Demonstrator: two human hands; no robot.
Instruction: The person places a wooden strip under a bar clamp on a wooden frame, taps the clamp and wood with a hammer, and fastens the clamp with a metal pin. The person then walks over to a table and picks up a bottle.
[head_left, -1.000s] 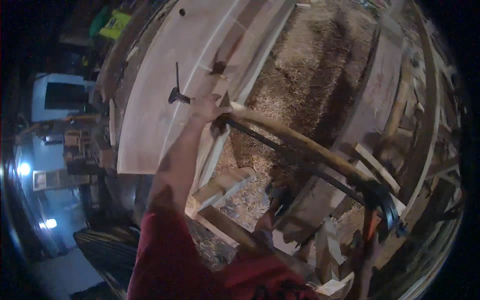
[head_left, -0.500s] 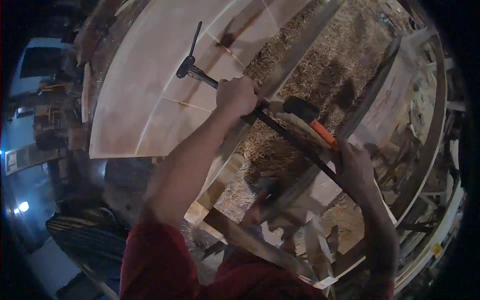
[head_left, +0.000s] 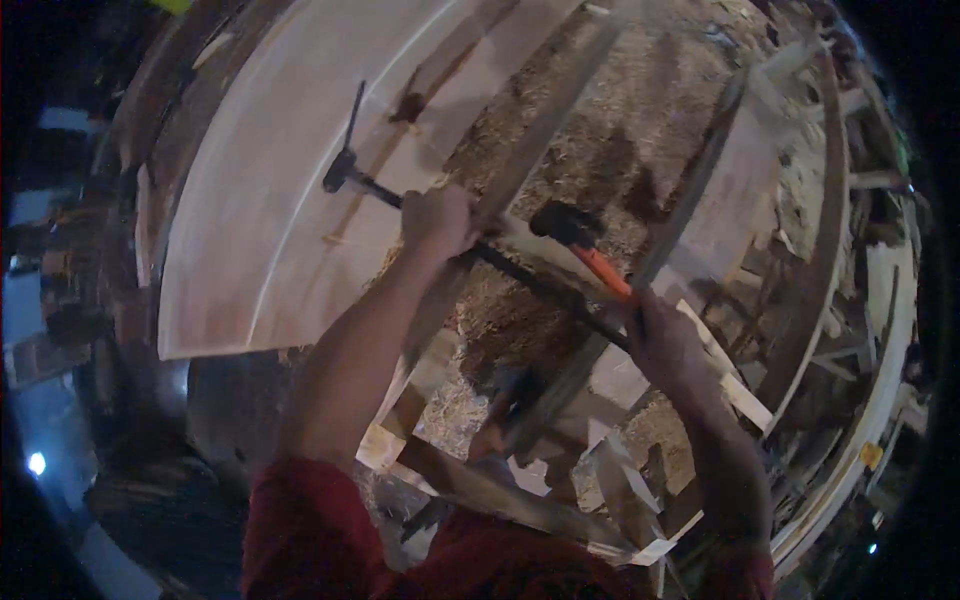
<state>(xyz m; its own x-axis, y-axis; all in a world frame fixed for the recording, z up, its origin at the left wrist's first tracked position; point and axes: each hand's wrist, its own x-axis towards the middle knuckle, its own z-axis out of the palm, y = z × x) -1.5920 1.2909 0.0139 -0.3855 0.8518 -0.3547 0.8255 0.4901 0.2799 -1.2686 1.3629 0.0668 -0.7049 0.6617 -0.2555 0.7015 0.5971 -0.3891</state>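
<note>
A long dark bar clamp (head_left: 530, 278) slants across the middle of the view, its screw end and thin handle over the pale board at upper left. My left hand (head_left: 438, 222) is closed around the bar near that screw end. Farther down the bar, my right hand (head_left: 665, 335) is closed on the orange handle of a hammer (head_left: 605, 272). The hammer's black head points up and left, above the bar. The clamp's lower end meets my right hand; whether the fingers grip it too is hidden.
A wide, curved pale wooden board (head_left: 240, 240) lies at upper left. Long timber beams (head_left: 560, 130) run across ground covered in wood shavings (head_left: 600, 160). Wooden framing (head_left: 500, 495) stands close in front of me. Stacked planks and scraps (head_left: 840, 340) line the right side.
The whole view has shifted, with the board sitting lower and my hands and tools farther left in the picture. Both hands keep their holds.
</note>
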